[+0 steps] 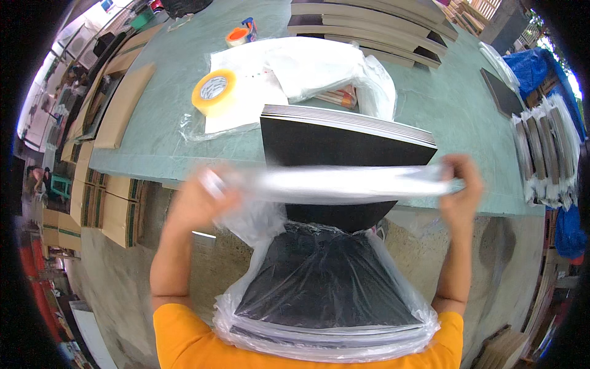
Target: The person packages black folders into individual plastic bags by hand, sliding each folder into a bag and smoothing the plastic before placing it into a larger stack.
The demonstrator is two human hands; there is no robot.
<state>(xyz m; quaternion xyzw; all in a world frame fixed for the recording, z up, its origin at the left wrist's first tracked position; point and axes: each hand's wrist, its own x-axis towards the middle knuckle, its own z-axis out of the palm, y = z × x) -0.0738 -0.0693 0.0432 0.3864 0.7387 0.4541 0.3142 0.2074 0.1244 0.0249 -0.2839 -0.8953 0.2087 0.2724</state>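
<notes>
My left hand [212, 194], smeared by motion, and my right hand [460, 184] hold the two ends of a long, flat white piece in clear plastic [350, 183]. The fingers of both hands are closed on it. It is blurred, and loose plastic [255, 222] hangs below its left end. Behind it, a stack of black panels with pale edges [344, 140] lies at the table's near edge, partly hidden by the held piece. Between my forearms, black panels wrapped in clear plastic [329, 280] rest against my orange shirt, reaching up to the stack.
On the green table [455, 117] lie a roll of clear yellowish tape [214, 92], white plastic bags [326, 64], an orange tape roll [237, 37] and stacked boards [369, 27]. Plastic-wrapped panels [547, 150] stand at the right. Cardboard boxes [123, 206] line the left.
</notes>
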